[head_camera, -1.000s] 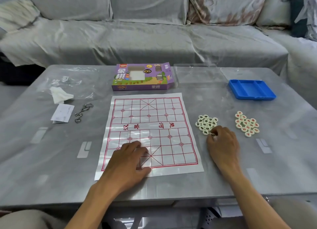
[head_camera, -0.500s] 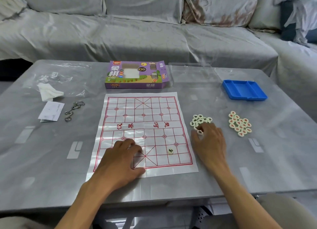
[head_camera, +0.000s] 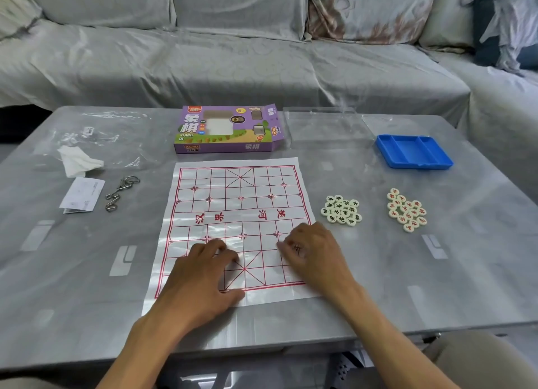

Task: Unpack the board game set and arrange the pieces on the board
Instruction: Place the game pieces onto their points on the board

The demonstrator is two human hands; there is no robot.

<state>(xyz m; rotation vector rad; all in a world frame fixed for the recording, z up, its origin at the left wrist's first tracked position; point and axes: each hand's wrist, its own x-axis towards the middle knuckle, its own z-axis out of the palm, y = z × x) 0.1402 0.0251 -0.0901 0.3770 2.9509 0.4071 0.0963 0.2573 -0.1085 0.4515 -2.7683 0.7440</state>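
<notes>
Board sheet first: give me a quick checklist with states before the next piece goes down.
1. Board sheet flat and square to the table edge: ok, though glare hides small wrinkles.
2. Left hand pressing the near left part of the sheet: ok.
3. Right hand over the near right squares, holding a piece: cannot tell, its fingers hide whatever is under them.
4. Black-lettered pieces within reach, right of the sheet: ok.
5. Red-lettered pieces kept as a separate cluster: ok.
6. Pieces visibly placed on the board: not ok, none shows.
</notes>
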